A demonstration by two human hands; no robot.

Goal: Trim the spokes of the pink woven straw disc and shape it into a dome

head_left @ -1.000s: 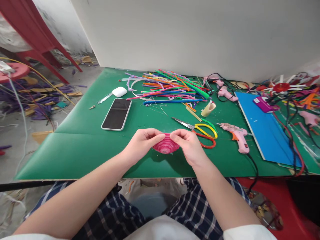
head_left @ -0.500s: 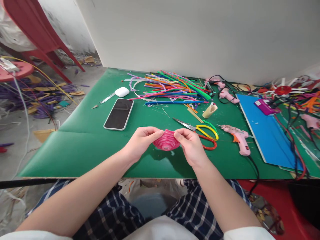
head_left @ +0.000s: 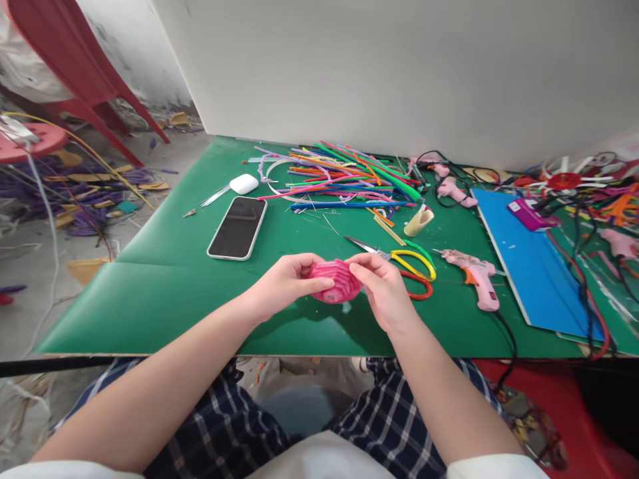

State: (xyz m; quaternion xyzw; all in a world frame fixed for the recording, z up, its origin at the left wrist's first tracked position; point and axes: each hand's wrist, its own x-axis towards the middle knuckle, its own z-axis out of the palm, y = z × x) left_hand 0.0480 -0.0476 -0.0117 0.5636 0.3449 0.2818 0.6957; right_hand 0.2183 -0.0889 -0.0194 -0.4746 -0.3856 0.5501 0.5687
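Note:
Between my two hands is a pink, ridged, cup-like piece (head_left: 343, 282), coiled in rings and apparently made of pipe cleaner, held above the green table (head_left: 170, 299). My left hand (head_left: 287, 285) grips its left side, the thumb lying across its front face. At the upper right edge, my right hand (head_left: 382, 286) pinches it between thumb and fingertips. Just beyond my right hand lie scissors (head_left: 414, 263) with one yellow and one red handle, blades pointing left. A pink glue gun (head_left: 476, 276) rests farther right.
A heap of coloured pipe cleaners (head_left: 344, 173) lies at the back. Left of it are a phone (head_left: 237, 227) and a white case (head_left: 244, 183). A beige tube (head_left: 418, 221) stands behind the scissors. On the right are a blue board (head_left: 529, 266), a purple box (head_left: 533, 213) and tangled cables.
My left thumb has slid rightward from the rim onto the front of the pink piece. The piece has turned slightly and looks rounder. My right hand keeps its pinch.

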